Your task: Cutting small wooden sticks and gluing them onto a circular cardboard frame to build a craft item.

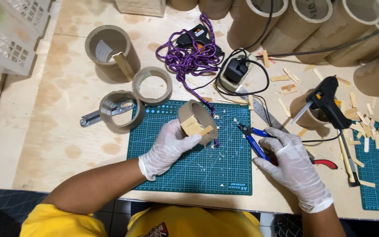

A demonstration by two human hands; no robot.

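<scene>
My left hand (168, 147), in a white glove, grips a short cardboard tube ring (197, 120) with thin wooden sticks glued to its side, holding it tilted over the green cutting mat (198, 169). My right hand (292, 164), also gloved, holds blue-handled cutting pliers (252, 134) whose tips point left toward the ring, a short gap away. Small wood chips lie on the mat under the ring.
Three cardboard rings (152, 85) and a utility knife (91, 118) sit left of the mat. Purple cord (189, 57), a glue gun (196, 37), a power adapter (235, 70) lie behind. Another black glue gun (327, 103), red-handled pliers (325, 163), several wooden sticks and large tubes (312, 26) fill the right.
</scene>
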